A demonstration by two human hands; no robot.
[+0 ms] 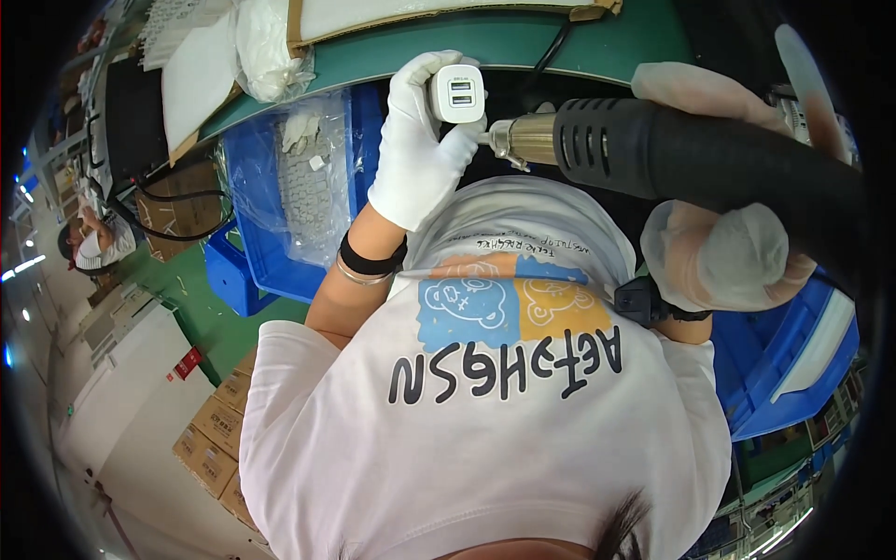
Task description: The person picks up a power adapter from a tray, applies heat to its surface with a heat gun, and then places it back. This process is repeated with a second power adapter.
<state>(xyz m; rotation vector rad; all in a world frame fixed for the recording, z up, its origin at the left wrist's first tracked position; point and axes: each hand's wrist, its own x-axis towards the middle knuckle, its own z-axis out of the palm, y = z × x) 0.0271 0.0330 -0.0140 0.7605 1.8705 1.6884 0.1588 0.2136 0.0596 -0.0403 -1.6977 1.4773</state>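
My left hand [415,154], in a white glove, pinches a white dual-port USB charger [458,94] with its two ports turned up toward me. On the right, my right hand [719,257], in a thin pale glove, is wrapped round the thick black body of a heat gun [644,145]. Fingers show above and below that body; the palm is hidden behind it. The gun's metal nozzle [521,140] points left, just beside my left fingertips and below the charger. Whether the nozzle touches the glove I cannot tell.
At left a blue bin [359,140] holds a clear plastic bag of small white parts [313,177]. Another blue bin [793,350] stands right. The green bench [644,37] carries a foam-lined carton [401,21]. Cardboard boxes [210,439] and a distant person [98,243] are at left.
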